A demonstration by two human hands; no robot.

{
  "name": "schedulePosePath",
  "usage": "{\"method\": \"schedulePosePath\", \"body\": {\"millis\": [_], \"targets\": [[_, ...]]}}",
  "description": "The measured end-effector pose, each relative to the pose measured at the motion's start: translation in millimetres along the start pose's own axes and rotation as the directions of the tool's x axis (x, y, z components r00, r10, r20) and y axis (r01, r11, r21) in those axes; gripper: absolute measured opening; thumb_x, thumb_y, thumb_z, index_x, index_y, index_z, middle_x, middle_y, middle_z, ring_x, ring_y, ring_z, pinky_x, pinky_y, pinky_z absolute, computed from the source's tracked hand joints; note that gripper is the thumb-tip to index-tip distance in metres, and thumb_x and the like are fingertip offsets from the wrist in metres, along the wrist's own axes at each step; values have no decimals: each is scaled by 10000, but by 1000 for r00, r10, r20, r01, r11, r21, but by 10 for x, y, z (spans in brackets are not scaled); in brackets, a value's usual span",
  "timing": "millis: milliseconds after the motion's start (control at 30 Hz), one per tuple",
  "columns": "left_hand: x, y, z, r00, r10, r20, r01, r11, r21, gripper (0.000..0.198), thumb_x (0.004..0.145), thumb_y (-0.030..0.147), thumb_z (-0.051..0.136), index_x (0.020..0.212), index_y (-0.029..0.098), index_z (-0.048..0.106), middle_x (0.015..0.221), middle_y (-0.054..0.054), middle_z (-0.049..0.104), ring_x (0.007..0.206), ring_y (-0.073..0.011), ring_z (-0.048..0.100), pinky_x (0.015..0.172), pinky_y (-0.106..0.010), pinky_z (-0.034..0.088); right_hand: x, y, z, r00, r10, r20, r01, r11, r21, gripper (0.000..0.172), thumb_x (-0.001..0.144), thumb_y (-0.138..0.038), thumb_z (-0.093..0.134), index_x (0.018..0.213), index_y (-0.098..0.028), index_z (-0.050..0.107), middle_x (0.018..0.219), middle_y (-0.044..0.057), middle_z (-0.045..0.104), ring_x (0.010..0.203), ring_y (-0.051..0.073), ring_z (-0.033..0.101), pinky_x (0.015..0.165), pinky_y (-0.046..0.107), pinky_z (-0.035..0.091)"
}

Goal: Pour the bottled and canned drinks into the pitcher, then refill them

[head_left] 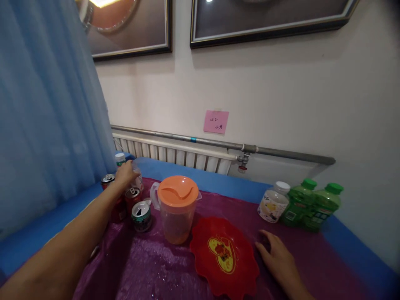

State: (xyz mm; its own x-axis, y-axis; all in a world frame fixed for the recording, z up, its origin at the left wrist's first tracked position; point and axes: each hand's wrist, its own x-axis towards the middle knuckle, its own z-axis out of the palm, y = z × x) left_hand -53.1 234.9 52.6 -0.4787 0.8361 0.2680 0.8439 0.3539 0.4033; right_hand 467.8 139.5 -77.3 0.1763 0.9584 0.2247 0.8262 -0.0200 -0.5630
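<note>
My left hand (125, 175) reaches to the far left of the table and closes round a clear plastic bottle (137, 178) standing behind several opened drink cans (141, 216). A second bottle with a white cap (120, 158) stands just behind the hand. My right hand (276, 254) lies flat on the purple cloth (150, 266), fingers stretched out, right beside a red scalloped plate (223, 254). A clear pitcher with an orange lid (177, 208) stands between the cans and the plate, with a little orange liquid at its bottom.
At the back right stand a white-capped jar (274, 202) and two green bottles (309, 204). A radiator (175, 154) and a pipe run along the wall behind the table, under a pink note (216, 121). A blue curtain (46, 108) hangs at the left.
</note>
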Motion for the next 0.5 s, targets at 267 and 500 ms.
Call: {"method": "schedulePosePath", "body": {"millis": [267, 500], "targets": [[-358, 226, -364, 957, 50, -285, -100, 981, -163, 600, 809, 230, 697, 1345, 88, 467, 1294, -185, 570, 1249, -312, 537, 1104, -502, 461, -40, -119, -104, 994, 8, -106, 6, 992, 124, 339, 727, -393, 511, 986, -221, 648, 1050, 119, 720, 969, 302, 697, 900, 474, 556], [-1725, 533, -1198, 812, 114, -572, -446, 753, -483, 748, 749, 575, 711, 1396, 337, 419, 1235, 6, 606, 1099, -228, 625, 1038, -420, 506, -514, -1117, -563, 959, -177, -221, 242, 916, 320, 591, 776, -520, 654, 1294, -245, 580, 1306, 92, 649, 1137, 295, 651, 1004, 451, 525]]}}
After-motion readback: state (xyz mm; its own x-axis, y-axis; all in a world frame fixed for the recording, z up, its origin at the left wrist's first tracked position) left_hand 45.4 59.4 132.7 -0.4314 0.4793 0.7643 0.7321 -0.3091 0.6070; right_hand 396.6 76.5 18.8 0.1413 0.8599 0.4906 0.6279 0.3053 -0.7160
